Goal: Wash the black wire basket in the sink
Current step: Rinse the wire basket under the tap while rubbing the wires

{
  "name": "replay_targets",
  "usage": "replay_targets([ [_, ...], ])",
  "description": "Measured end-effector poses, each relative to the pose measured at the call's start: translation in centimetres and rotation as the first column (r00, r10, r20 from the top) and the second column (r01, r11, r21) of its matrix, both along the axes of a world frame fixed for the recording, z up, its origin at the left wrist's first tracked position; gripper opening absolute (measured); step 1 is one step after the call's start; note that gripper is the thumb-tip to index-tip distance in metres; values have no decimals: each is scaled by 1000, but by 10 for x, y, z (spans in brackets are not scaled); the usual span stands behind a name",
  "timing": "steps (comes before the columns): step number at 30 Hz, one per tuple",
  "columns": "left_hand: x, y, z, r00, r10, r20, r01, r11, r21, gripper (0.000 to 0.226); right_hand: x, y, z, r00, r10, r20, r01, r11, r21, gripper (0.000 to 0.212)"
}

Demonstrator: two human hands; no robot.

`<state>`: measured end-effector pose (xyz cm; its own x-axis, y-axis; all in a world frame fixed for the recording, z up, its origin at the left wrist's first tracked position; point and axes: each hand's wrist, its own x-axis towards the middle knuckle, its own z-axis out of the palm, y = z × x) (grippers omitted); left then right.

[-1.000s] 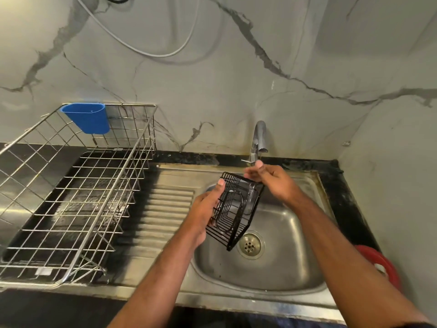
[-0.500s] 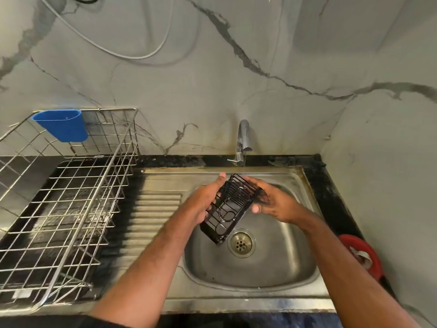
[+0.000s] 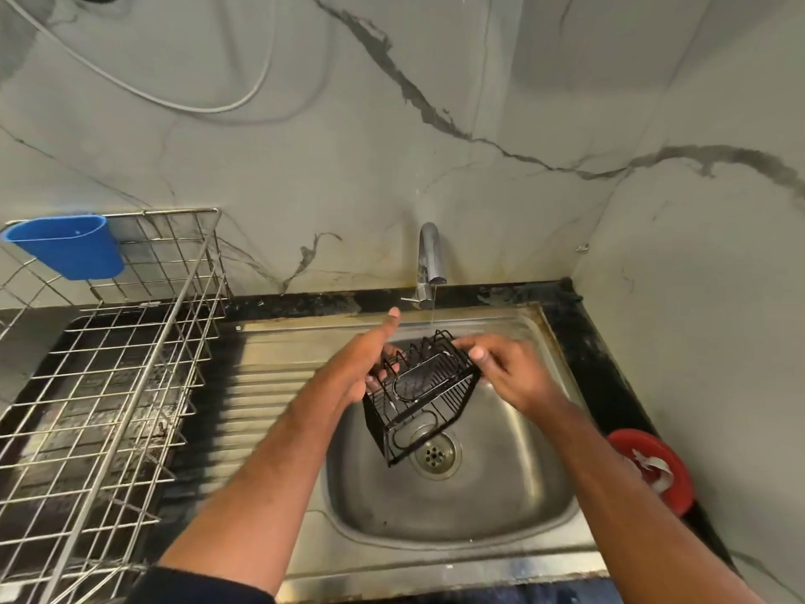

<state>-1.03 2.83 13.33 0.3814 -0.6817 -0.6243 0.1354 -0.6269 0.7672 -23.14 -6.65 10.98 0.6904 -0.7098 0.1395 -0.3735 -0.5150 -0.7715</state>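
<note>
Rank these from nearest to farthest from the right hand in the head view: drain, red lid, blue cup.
From the right hand:
1. Drain, just below it in the sink bowl.
2. Red lid, on the counter to its right.
3. Blue cup, far left on the wire rack.

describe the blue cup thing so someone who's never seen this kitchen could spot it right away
Start at the steel sink and look left to the big silver wire dish rack on the counter. At the rack's far top rail, against the marble wall, hangs a blue plastic cutlery holder. It is the only solid, coloured piece on the rack.
</note>
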Motion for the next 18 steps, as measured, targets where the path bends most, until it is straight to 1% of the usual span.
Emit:
replay_targets([
  [2, 6, -1, -4, 1000, 18, -1, -18, 1000, 5, 91, -2, 1, -6, 992, 98, -78, -96, 995, 28, 74],
  [3, 9, -2, -5, 1000, 26, -2, -26, 1000, 4, 90, 0, 4, -6, 982, 124, -146, -117, 992, 53, 80],
  [4, 11, -3, -5, 999, 32, 2, -32, 999, -2, 88, 3, 6, -8, 973, 130, -190, -121, 991, 61, 80],
  [5, 12, -4, -5, 999, 32, 8, -31, 999, -9, 84, 5, 8, -11, 973, 111, -204, -108, 994, 25, 74],
  [6, 14, -4, -4, 999, 29, 18, -29, 999, -23, 80, 9, 9, -14, 979, 72, -192, -83, 995, -51, 68],
  [8, 15, -4, -5, 999, 24, 33, -21, 997, -72, 73, 15, 9, -12, 981, -19, -191, -21, 979, -203, 62],
  [10, 15, -5, -7, 998, 40, 55, -32, 990, -135, 70, 20, 7, -9, 966, -90, -242, 20, 961, -276, 56],
  [13, 15, -7, -14, 983, 117, 141, -86, 975, -206, 64, 28, -1, -3, 938, -157, -310, 61, 952, -299, 46],
  [14, 16, -6, -17, 978, 154, 144, -121, 969, -214, 64, 32, -4, -1, 927, -169, -336, 69, 954, -292, 42],
  [16, 14, -3, -28, 972, 215, 100, -189, 958, -216, 63, 38, -11, 2, 896, -188, -401, 93, 965, -244, 35],
  [18, 6, 5, -39, 964, 260, 46, -246, 948, -200, 63, 45, -17, 2, 884, -208, -420, 147, 974, -173, 26],
])
